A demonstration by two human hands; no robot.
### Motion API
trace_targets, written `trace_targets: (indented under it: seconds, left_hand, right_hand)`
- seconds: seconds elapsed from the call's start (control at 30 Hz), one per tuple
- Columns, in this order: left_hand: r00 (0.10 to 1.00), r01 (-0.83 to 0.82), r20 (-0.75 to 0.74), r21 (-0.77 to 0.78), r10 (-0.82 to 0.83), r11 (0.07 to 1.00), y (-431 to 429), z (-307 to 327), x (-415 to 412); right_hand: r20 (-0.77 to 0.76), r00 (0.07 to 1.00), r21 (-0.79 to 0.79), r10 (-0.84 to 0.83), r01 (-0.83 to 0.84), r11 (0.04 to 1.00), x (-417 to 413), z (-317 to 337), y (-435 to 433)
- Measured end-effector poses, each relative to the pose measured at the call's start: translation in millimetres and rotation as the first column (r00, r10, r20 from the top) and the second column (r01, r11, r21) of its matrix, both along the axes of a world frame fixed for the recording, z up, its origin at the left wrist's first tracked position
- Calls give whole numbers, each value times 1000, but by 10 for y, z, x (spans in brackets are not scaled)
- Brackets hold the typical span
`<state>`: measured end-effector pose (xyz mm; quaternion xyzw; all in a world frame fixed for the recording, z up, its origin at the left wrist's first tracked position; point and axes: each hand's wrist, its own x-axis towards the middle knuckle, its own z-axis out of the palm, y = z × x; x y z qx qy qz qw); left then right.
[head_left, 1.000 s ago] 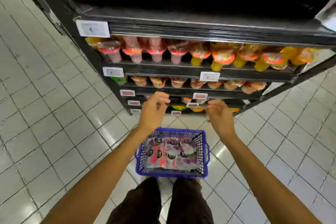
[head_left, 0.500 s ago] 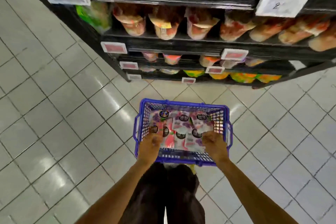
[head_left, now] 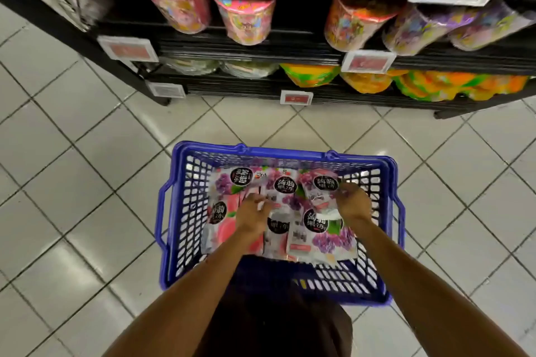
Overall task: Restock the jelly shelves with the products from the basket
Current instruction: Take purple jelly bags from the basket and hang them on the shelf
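The jelly pouches (head_left: 333, 238) are flat and glossy, white with purple grape or pink peach artwork, and each has a round black label with white characters. They lie overlapping in a loose heap on the bottom of the blue plastic lattice basket (head_left: 285, 150), which stands on the pale tiled floor (head_left: 72, 153) in the lower centre of the frame, just in front of the black shelves (head_left: 261, 87). The left hand (head_left: 251, 216) is at the middle of the heap with its fingers bent and spread. The tips touch the pouches, but blur hides whether they grip anything. The right hand (head_left: 352, 204) is toward the right of the basket, its fingers and thumb curled round the edge of the grape pouch (head_left: 325, 182) lying at the upper right of the heap. Across the top of the frame are tubs (head_left: 246, 14) with pink lids, orange-green bags (head_left: 310, 74) below them, and red price tags (head_left: 368, 61). Half a second ago both hands were at the near edge of the pouches, and they have since moved deeper into the heap. The basket now fills more of the frame, and fewer shelf tiers show above it.
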<state>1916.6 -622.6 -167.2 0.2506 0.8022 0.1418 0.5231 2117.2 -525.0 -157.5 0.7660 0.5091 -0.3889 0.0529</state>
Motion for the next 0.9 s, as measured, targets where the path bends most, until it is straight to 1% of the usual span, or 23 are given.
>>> trace_targets:
  seconds: [0.1,0.13,0.2,0.27,0.3,0.33,0.4,0.43,0.5,0.57,0.6,0.63,0.7,0.77,0.83,0.9]
  left_hand:
    - [1000,-29,8,13,29,1000,187,-304,116]
    - [1000,5,-17,3,-4,1000,232,-392,157]
    - [973,192,-108,-92,-202,977,311,-503,247]
    - [899,374,-146,-238,-414,896,341,-523,377]
    - [873,404,-153,-308,-464,861,351,-526,452]
    - [869,394,-152,-360,-470,845,360,-533,510]
    - [905,326,-122,-418,-408,848,394,-548,561]
    - [927,299,-83,-427,-366,854,418,-539,547]
    - [956,264,-3,-434,-295,861,453,-550,474]
    - [982,188,87,-465,-167,865,417,-534,387]
    - [984,161,142,-483,-105,861,385,-507,367]
    - [981,156,179,-494,-76,855,336,-498,363]
    - [971,187,227,-528,-75,828,212,-435,394]
    - [966,197,248,-530,-72,825,109,-315,402]
    - [955,132,296,-476,17,870,59,-103,343]
    - [914,21,377,-414,150,910,8,255,237]
  right_hand:
    - [86,994,-89,74,-66,994,24,-330,83]
    - [130,984,-122,120,-105,987,6,-418,94]
    - [216,953,-203,211,-168,965,-70,-533,95]
    - [276,929,-291,246,-163,943,-146,-561,57]
    - [289,923,-323,253,-155,934,-180,-553,26]
    - [295,923,-339,249,-143,930,-208,-532,-10]
    - [281,943,-326,178,-81,942,-214,-529,-82]
    - [250,963,-318,100,-15,948,-183,-531,-110]
    - [145,987,-347,-69,116,931,-105,-520,-169]
    - [42,988,-350,-149,154,924,-16,-495,-238]
    - [1,985,-328,-174,164,930,24,-483,-273]
    - [-30,978,-301,-208,190,934,54,-465,-303]
    - [-97,943,-277,-320,283,918,98,-366,-366]
    - [-190,885,-304,-425,359,883,152,-191,-406]
    - [-306,805,-358,-508,397,845,221,75,-434]
    - [-420,741,-390,-524,374,841,266,411,-454]
